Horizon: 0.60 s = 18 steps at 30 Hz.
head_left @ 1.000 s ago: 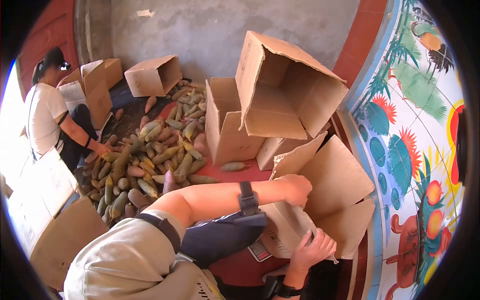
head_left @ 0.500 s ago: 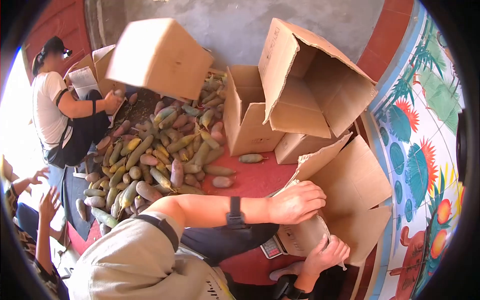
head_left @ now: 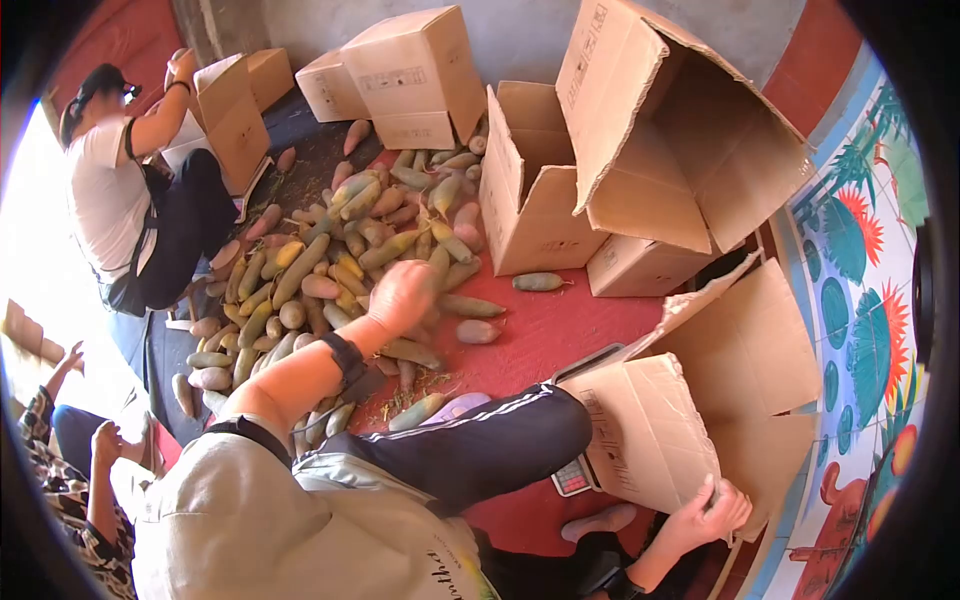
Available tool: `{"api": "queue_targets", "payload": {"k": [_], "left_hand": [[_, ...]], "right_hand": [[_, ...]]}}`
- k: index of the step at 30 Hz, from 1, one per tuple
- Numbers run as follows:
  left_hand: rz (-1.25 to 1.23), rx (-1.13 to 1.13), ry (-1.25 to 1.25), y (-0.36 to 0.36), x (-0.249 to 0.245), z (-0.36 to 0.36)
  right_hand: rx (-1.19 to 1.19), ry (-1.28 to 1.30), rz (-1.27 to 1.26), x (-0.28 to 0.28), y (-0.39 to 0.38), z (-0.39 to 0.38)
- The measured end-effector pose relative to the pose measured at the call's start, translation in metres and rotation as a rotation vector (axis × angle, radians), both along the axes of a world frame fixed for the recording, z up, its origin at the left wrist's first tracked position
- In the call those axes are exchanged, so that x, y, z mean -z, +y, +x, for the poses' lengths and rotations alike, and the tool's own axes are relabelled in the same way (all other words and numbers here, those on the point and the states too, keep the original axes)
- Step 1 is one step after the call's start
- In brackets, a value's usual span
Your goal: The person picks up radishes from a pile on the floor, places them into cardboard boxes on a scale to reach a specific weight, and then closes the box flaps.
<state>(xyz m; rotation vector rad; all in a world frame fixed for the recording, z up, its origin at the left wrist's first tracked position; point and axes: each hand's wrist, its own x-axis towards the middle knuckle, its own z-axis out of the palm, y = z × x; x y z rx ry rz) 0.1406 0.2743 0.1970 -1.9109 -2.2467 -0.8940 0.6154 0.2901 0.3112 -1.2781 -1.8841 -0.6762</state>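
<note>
My left hand reaches over the near side of a large pile of green and reddish radishes; it is blurred, and its fingers and anything in them are hard to make out. Down at the lower right, my right hand grips the front edge of an open cardboard box, fingers wrapped over its rim. That box sits on a scale, whose keypad shows beside my knee. Inside the box nothing can be seen from here.
Open cartons stand beyond the scale, one large box tilted on top. Closed boxes stand by the wall. A co-worker crouches at the left beside a carton. Another person's arms show at lower left.
My left hand has moved from the box leftward to the pile. My right hand stays on the box edge. The carton that hung over the pile now stands at the back. The co-worker's arm has risen.
</note>
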Motion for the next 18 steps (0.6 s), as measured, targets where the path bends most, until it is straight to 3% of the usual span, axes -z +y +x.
{"api": "queue_targets", "payload": {"k": [2, 5, 8, 11, 14, 17, 18], "left_hand": [[0.020, -0.193, -0.050, -0.016, 0.053, -0.041], [-0.246, -0.426, -0.180, -0.048, 0.097, -0.082], [-0.434, -0.527, -0.063, -0.087, 0.118, -0.094], [-0.666, -0.562, -0.129, -0.113, 0.132, -0.097], [-0.716, -0.540, -0.021, -0.127, 0.137, -0.087], [-0.718, -0.458, 0.142, -0.120, 0.120, -0.061], [-0.894, -0.310, 0.180, -0.114, 0.122, -0.058]], "right_hand": [[-0.009, 0.025, -0.016, -0.002, -0.002, -0.001], [-0.007, 0.005, -0.043, -0.001, -0.004, -0.007], [-0.028, -0.061, -0.009, -0.001, -0.002, -0.012], [-0.012, -0.094, 0.065, -0.003, -0.001, -0.017], [0.024, -0.058, 0.036, -0.001, -0.002, -0.024], [0.040, -0.123, 0.083, 0.000, 0.000, -0.032], [0.040, -0.126, 0.085, 0.002, 0.001, -0.033]]}}
